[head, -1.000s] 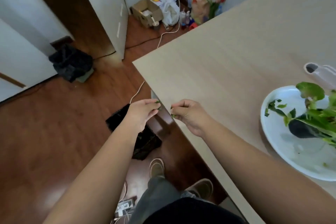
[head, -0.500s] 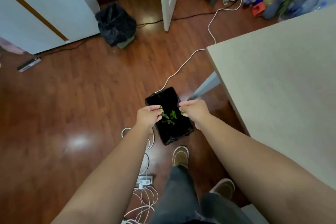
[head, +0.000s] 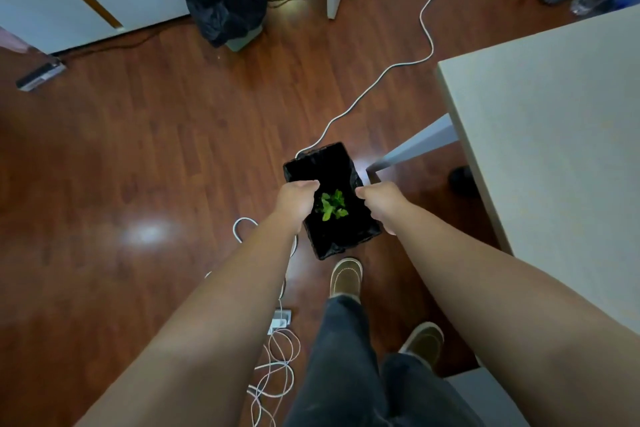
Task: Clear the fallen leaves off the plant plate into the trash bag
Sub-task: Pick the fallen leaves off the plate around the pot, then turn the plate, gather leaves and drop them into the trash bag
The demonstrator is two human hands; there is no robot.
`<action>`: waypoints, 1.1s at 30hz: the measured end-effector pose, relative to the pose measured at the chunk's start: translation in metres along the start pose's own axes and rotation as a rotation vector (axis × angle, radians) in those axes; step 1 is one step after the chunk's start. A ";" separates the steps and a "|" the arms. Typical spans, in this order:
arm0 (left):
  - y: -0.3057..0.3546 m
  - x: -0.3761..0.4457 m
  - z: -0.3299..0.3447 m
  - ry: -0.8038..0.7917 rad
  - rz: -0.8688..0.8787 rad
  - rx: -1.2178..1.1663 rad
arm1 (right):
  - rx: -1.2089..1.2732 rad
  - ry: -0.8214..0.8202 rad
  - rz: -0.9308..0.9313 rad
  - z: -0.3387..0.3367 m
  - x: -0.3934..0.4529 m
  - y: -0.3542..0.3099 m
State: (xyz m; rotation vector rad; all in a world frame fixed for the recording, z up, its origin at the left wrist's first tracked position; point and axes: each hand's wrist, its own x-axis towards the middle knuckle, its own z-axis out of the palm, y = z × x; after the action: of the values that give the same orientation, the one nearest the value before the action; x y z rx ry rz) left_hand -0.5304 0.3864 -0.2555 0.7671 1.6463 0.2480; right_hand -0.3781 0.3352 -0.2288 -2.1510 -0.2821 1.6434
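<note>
Leaves dropped into the bag, hands parted above it.

Half a second before, both hands pinched leaves close together; here the left hand (head: 297, 202) and right hand (head: 379, 202) had spread to the bag's (head: 332, 163) sides, whether each grip was closed could not be told, and the leaves (head: 331, 205) lay inside. The pale surface (head: 554, 149) filled the right of the frame above the red-brown wood floor (head: 138, 149). The leaves were small, bright green, clustered at frame centre against black plastic.
</note>
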 end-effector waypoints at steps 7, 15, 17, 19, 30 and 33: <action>0.012 -0.027 0.004 -0.106 0.024 -0.071 | 0.134 -0.005 0.003 -0.028 -0.008 0.008; 0.063 -0.098 0.043 -0.296 0.153 -0.105 | 0.368 0.022 -0.141 -0.083 -0.062 0.004; 0.075 -0.119 0.060 -0.378 0.179 -0.075 | 0.458 0.002 -0.159 -0.100 -0.080 0.007; 0.088 -0.144 0.084 -0.453 0.224 -0.029 | 0.569 -0.004 -0.184 -0.124 -0.100 0.014; 0.092 -0.255 0.220 -0.714 0.371 0.294 | 1.032 0.152 -0.343 -0.252 -0.178 0.112; 0.074 -0.282 0.257 -0.793 0.408 0.382 | 1.123 0.232 -0.353 -0.281 -0.198 0.153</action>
State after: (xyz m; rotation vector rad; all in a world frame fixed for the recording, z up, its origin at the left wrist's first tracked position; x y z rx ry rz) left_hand -0.2526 0.2074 -0.0506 1.2918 0.7783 -0.0943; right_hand -0.1788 0.0622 -0.0629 -1.2872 0.2748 0.9443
